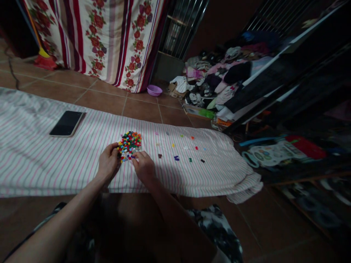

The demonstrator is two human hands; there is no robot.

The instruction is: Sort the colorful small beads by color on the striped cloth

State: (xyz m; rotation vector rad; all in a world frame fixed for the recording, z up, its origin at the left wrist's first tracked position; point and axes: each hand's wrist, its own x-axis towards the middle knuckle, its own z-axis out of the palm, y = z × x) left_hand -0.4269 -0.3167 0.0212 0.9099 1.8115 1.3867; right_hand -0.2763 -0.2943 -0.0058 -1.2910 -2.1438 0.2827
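Note:
A heap of tiny multicoloured pieces (128, 144), perhaps beads or small bricks, lies on a striped cloth (90, 160). My left hand (108, 159) rests at the heap's left edge with its fingers curled inward; what lies between them is hidden. At the lower right of the heap, my right hand (144, 164) has thumb and finger pinched at a small purple piece (133, 157). To the right, small pieces are laid out in spaced rows by colour, among them brown pieces (159, 156), purple pieces (176, 158), green pieces (190, 160) and black pieces (202, 160).
A dark-screened phone (67, 123) lies left on the cloth. Beyond it are a tiled floor, a floral curtain (109, 44), a purple basin (154, 90), a red broom (45, 61) and a heap of clothes (214, 76). A dark shelf frame (274, 73) leans in from the right.

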